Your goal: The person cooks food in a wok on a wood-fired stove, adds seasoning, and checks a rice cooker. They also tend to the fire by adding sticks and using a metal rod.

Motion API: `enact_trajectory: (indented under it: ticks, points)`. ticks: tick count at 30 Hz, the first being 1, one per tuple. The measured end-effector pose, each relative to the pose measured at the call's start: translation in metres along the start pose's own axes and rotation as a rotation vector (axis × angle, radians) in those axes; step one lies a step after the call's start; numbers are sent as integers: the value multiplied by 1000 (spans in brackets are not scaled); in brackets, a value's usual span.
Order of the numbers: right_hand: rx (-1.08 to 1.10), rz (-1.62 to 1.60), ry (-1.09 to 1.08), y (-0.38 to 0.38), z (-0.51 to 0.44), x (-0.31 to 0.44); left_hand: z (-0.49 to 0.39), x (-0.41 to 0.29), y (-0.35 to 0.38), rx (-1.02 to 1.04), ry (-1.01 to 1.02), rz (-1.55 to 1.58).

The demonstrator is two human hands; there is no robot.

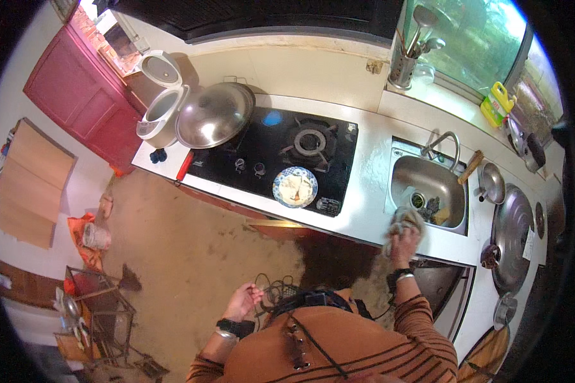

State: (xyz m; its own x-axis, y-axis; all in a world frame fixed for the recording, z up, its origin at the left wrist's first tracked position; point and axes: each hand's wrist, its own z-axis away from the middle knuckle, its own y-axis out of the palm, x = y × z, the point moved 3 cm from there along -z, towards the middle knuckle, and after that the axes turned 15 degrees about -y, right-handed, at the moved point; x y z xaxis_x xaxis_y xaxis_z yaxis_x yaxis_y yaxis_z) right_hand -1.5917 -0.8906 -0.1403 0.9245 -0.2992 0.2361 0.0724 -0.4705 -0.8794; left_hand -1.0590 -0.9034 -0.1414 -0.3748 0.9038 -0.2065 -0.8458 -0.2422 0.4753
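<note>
My right hand [405, 243] holds a crumpled, greyish cloth [407, 221] on the white countertop [364, 191], at the near left edge of the steel sink [453, 210]. Hand and cloth are slightly blurred. Inside the sink, a dark scrubber [430, 208] and a yellowish sponge [442, 216] lie beside the drain. The curved metal faucet [453, 136] stands behind the basin. My left hand [245, 296] hangs over the floor near my waist, fingers loosely curled and apart, with nothing visible in it.
A patterned bowl with white food [295, 187] sits on the black gas stove [335, 148]. A domed lid [215, 115] and an open rice cooker [165, 107] are farther left. Right of the sink are a brush [470, 167], a metal bowl [491, 183] and a large round lid [512, 234].
</note>
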Motion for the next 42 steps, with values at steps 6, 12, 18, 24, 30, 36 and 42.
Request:
enact_trajectory:
  ticks: [6, 12, 18, 24, 30, 36, 42]
  points:
    - [85, -219, -389, 36, -49, 105, 8, -33, -43, -23, 52, 107]
    - [107, -61, -259, 111, -159, 83, -4, -42, -49, -18, 56, 291]
    - [113, -3, -92, 180, -312, 29, -15, -38, -48, -302, 287, -57]
    - [93, -356, -617, 225, -425, 50, -41, -21, -31, -415, 159, -120]
    - [257, -177, -714, 273, -461, 67, -59, -21, -62, -196, -54, 118]
    - [82, -189, -316, 218, -399, 63, -67, -64, -67, -81, -211, 215]
    - [-17, -201, -211, 170, -282, 65, -78, -86, -23, -155, -242, 116]
